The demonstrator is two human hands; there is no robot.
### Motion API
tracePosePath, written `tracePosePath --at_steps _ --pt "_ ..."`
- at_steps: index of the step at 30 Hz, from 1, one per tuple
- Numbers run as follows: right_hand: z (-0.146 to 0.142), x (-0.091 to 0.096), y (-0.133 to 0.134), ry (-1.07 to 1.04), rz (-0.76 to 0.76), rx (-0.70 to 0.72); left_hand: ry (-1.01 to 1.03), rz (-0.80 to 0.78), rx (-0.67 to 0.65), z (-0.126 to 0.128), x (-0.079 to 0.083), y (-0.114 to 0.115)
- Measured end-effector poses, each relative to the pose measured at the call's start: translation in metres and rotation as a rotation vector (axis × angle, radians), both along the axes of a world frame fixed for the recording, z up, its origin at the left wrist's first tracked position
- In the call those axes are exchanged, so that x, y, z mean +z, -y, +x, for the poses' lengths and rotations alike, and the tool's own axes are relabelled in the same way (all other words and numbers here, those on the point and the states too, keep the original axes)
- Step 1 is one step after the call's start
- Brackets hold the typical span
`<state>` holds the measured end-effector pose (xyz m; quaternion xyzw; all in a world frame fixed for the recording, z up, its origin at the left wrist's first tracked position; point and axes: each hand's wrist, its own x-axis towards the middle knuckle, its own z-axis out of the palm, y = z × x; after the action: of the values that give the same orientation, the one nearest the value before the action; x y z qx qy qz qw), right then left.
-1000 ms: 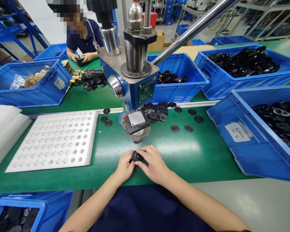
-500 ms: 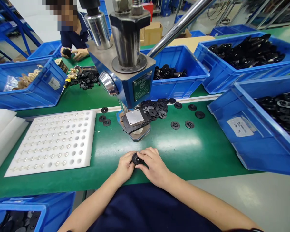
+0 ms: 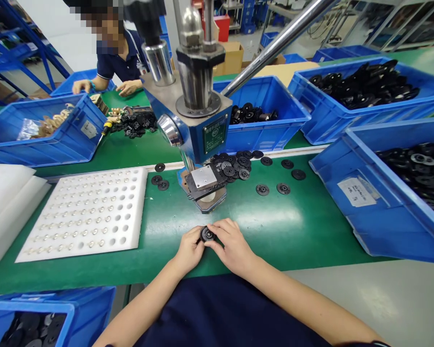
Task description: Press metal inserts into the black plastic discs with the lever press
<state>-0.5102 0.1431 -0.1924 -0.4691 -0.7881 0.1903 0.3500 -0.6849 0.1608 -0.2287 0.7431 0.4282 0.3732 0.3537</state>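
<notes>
Between my two hands, above the near edge of the green table, is a small round black part (image 3: pixel 207 234) with a light spot at its centre. My left hand (image 3: pixel 189 248) grips it from the left side, fingers curled behind it. Thumb and fingertips of my right hand (image 3: pixel 231 245) pinch its right rim. Just beyond my hands stands a hand press (image 3: pixel 206 130) with a metal plate (image 3: pixel 203 178) on its base. Several flat black discs (image 3: pixel 243 174) lie heaped beside the press base, with a few more spread to the right and left.
A white foam tray (image 3: pixel 142 212) holding rows of small metal pins lies left. Blue bins (image 3: pixel 347 226) of black parts stand right and behind; another bin (image 3: pixel 68 323) sits lower left. The press lever (image 3: pixel 275 48) slants up to the right. Across the table sits a co-worker (image 3: pixel 119 62).
The black part is tilted slightly differently in my hands, which hold nearly the same place. My view has shifted a little. The co-worker's hands have moved apart, one towards the bin.
</notes>
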Motion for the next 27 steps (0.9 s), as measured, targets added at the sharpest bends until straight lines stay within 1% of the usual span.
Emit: tracePosePath --at_steps 3,5,7,9,11,13,17,20,23,25,27 --pt "0.006 0.006 -0.008 -0.067 -0.091 -0.025 -0.018 -0.092 0.048 0.002 0.003 0.001" --pt "0.012 0.008 -0.014 -0.140 -0.154 -0.042 -0.004 -0.182 0.074 0.001 0.004 0.002" --pt "0.020 0.006 -0.020 -0.200 -0.194 -0.108 0.019 -0.259 0.075 -0.003 0.007 0.002" --pt "0.029 -0.001 -0.023 -0.231 -0.199 -0.209 0.026 -0.270 0.062 -0.011 0.017 0.000" --pt "0.037 -0.012 -0.024 -0.246 -0.177 -0.294 0.004 -0.220 0.047 -0.020 0.036 -0.005" --pt "0.041 -0.024 -0.022 -0.261 -0.146 -0.334 -0.025 -0.176 0.023 -0.029 0.061 -0.013" --pt "0.040 -0.042 -0.017 -0.278 -0.091 -0.330 -0.008 -0.171 0.045 -0.036 0.119 -0.036" --pt "0.037 -0.050 -0.018 -0.268 -0.056 -0.318 0.048 -0.126 0.088 -0.028 0.154 -0.057" --pt "0.037 -0.054 -0.020 -0.249 -0.034 -0.312 0.104 -0.068 0.147 -0.014 0.175 -0.079" --pt "0.038 -0.055 -0.021 -0.236 -0.025 -0.309 0.127 -0.056 0.194 -0.004 0.182 -0.094" --pt "0.038 -0.053 -0.021 -0.229 -0.015 -0.307 0.141 -0.073 0.223 0.003 0.184 -0.106"
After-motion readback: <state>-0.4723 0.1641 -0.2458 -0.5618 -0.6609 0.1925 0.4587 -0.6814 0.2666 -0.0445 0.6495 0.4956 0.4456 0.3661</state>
